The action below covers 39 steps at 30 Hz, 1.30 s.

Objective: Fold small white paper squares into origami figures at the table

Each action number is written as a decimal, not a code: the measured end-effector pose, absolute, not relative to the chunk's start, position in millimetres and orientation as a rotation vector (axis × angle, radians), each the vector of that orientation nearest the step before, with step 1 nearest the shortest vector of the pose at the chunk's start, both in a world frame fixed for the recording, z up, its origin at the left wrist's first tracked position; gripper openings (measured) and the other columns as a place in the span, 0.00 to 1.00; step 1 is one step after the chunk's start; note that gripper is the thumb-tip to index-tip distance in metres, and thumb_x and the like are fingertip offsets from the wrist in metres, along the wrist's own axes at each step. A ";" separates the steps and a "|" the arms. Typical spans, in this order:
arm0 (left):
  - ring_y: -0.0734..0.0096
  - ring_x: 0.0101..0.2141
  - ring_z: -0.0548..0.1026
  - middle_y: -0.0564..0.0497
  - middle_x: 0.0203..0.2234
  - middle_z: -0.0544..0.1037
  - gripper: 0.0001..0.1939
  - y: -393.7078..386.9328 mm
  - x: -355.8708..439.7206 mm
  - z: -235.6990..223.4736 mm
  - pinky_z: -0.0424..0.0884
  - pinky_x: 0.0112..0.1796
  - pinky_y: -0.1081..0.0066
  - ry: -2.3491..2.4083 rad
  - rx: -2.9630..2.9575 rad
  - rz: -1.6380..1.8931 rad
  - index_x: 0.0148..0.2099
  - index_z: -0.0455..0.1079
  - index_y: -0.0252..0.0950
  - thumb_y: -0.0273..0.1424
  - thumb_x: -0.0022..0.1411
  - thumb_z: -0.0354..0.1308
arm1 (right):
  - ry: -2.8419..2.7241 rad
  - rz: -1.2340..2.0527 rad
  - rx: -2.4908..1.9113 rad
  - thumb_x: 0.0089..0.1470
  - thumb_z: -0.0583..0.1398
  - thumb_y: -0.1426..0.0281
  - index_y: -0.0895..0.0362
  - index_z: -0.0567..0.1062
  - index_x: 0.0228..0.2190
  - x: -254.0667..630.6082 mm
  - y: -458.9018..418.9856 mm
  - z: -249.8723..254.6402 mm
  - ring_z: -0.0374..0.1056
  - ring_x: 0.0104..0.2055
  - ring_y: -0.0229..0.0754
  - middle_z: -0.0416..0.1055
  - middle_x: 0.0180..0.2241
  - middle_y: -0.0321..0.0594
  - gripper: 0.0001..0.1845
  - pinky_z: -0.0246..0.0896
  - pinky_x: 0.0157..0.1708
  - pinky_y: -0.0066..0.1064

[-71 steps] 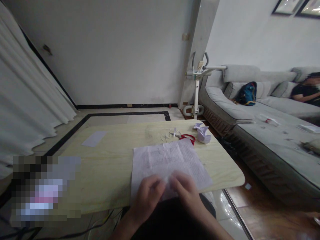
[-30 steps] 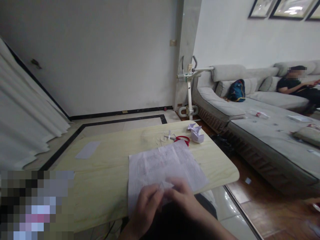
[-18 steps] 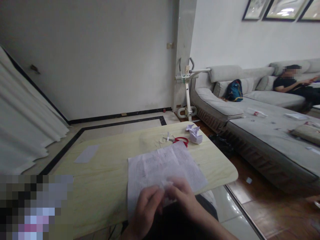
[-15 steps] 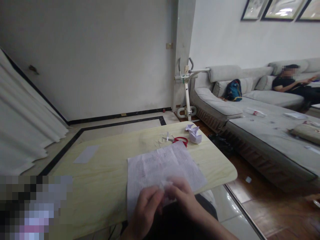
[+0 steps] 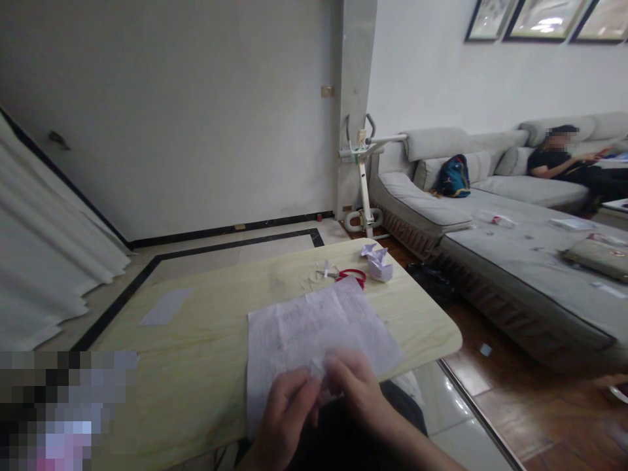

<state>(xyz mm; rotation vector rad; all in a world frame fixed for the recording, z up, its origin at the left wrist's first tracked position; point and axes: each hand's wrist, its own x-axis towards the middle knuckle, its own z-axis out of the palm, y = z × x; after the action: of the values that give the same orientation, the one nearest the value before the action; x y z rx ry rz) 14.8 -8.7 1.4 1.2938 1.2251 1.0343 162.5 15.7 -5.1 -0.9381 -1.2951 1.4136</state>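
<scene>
My left hand and my right hand meet above the near edge of the table, with fingers closed on a small piece of white paper. Its shape is mostly hidden by the fingers, and the right fingers are blurred. Beneath my hands lies a large creased sheet with faint print or writing. Just beyond its far edge are red-handled scissors, some thin paper strips and folded paper pieces.
A pale wooden table carries everything; a white paper slip lies at its left. An exercise machine stands by the wall. To the right, a person sits on a grey sofa with a blue backpack.
The view has shifted slightly. The right fingers, blurred in both frames, have moved a little at the small paper; both hands stay on it, and the table items lie as before.
</scene>
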 end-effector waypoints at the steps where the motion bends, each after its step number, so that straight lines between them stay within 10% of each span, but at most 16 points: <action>1: 0.69 0.22 0.69 0.54 0.17 0.68 0.23 -7.9 14.2 1.0 0.69 0.27 0.71 1.221 1.295 1.032 0.23 0.67 0.39 0.50 0.60 0.54 | -1.285 1.424 -0.931 0.55 0.57 0.47 0.58 0.68 0.17 162.8 15.3 -3.6 0.57 0.21 0.35 0.61 0.17 0.33 0.29 0.54 0.23 0.27; 39: 0.72 0.21 0.65 0.57 0.17 0.62 0.21 -6.2 12.8 1.8 0.62 0.25 0.74 1.261 1.477 0.939 0.24 0.61 0.39 0.44 0.66 0.49 | -1.344 1.250 -1.061 0.55 0.54 0.59 0.54 0.60 0.15 160.9 17.3 -10.5 0.54 0.22 0.36 0.55 0.17 0.32 0.21 0.51 0.22 0.28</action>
<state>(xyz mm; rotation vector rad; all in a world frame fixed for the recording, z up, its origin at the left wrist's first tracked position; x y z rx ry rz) 12.8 -6.2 1.8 1.4767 1.2609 0.9386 160.9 17.3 -10.5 -1.0605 -1.3441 1.2504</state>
